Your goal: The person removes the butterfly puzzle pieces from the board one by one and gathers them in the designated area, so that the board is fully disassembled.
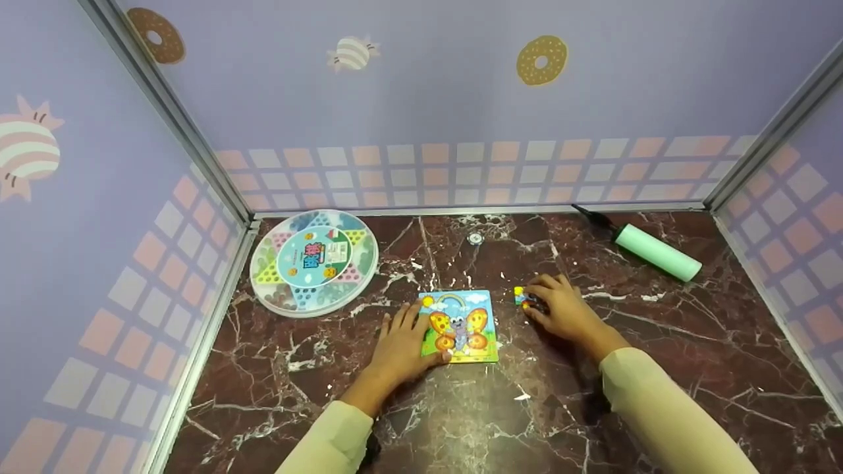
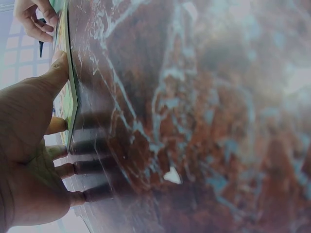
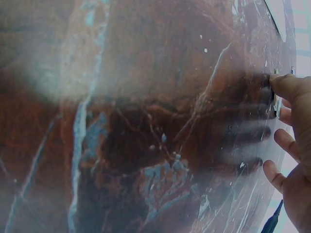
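Observation:
A square butterfly jigsaw puzzle point(image 1: 460, 329) lies flat on the marble-patterned surface. My left hand point(image 1: 402, 345) rests at its near left corner, the thumb over the near edge and the fingers spread along the left side. In the left wrist view that thumb presses on the rim of the puzzle board point(image 2: 73, 92). To the right of the board my right hand point(image 1: 563, 308) pinches a small colourful puzzle piece point(image 1: 519, 295) low at the surface, its fingers bent and partly covering it. The right wrist view shows the thumb and a finger of the right hand point(image 3: 299, 121) around its thin edge.
At the back left lies a round Chinese checkers set point(image 1: 263, 280) in a clear case. A small round chip point(image 1: 475, 239) sits beyond the puzzle. On the back right is a mint-green hand pump point(image 1: 658, 252) with a black nozzle. Patterned walls point(image 1: 435, 99) enclose the surface.

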Action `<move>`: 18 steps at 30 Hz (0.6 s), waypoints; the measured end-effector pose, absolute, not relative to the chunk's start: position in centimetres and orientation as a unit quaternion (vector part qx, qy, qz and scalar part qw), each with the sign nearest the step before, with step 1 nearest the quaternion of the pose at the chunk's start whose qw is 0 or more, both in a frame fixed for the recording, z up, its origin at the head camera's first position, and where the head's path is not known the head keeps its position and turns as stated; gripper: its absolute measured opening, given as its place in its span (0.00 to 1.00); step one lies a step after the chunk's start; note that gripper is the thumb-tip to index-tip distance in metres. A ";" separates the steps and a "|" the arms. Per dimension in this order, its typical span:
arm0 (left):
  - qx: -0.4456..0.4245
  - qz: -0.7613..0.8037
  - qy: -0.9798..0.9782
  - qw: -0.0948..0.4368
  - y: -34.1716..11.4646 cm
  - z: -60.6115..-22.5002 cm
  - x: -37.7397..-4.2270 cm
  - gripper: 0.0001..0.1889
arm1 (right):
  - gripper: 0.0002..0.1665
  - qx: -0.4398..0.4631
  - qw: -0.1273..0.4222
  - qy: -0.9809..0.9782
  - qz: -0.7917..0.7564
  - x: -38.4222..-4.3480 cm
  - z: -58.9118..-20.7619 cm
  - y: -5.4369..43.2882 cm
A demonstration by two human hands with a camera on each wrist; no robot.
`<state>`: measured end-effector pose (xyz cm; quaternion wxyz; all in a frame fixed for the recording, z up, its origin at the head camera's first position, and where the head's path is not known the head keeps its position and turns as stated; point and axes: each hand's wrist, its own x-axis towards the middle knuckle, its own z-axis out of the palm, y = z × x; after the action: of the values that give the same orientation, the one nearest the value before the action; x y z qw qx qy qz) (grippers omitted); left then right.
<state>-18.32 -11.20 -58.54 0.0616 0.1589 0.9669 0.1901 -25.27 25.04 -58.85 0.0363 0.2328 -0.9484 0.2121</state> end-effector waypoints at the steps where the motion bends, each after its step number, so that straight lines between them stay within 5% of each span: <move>1: 0.159 0.191 0.967 0.061 -11.2 -58.5 -18.3 0.42 | 0.23 0.234 0.037 -0.948 0.211 -25.2 -58.9 25.1; 18: 0.161 0.202 0.964 0.056 -11.2 -58.6 -18.3 0.43 | 0.24 0.236 0.030 -0.950 0.204 -25.0 -58.7 25.1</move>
<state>-18.31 -11.25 -58.61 0.0557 0.1614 0.9645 0.2015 -25.04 25.10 -58.74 0.0302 0.2361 -0.9497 0.2037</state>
